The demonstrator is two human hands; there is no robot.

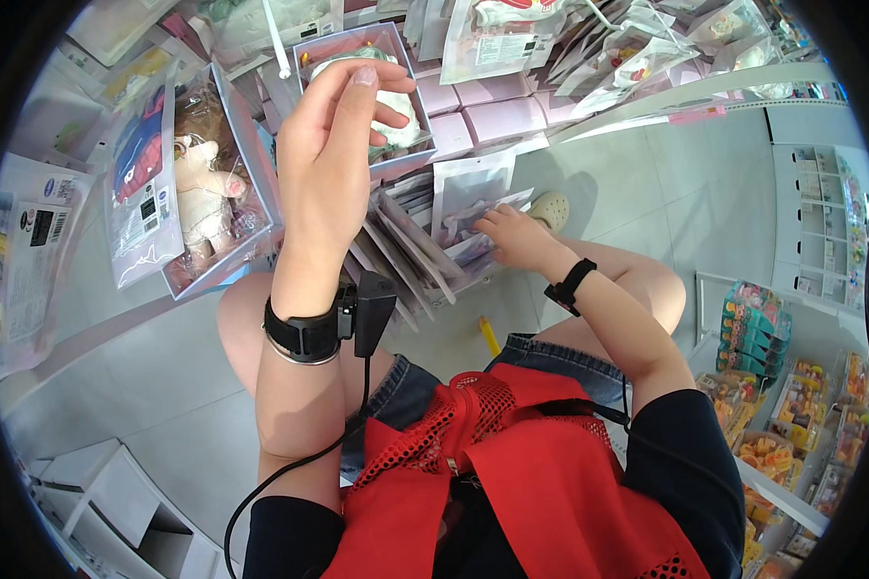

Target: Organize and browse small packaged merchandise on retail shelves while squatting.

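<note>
My left hand (333, 145) is raised over a box (423, 153) that has a white and green plush item (398, 130) in it. Its fingers are bent and apart, and nothing shows in them. My right hand (518, 235) lies at a row of plastic-wrapped flat packages (413, 239), its fingertips on a clear bag (471, 195) at the near end. Whether those fingers grip the bag is hard to tell. To the left, a lidless-looking box (261, 217) holds a wrapped cream plush toy (204, 192), with a blue and pink packet (145, 181) leaning beside it.
Pink boxes (503, 119) and hanging packets (496, 43) fill the display beyond my hands. A white metal hook (276, 43) sticks out near my left hand. Shelves with yellow-packed toys (767, 452) stand at the right, and a white open unit (130, 506) at lower left.
</note>
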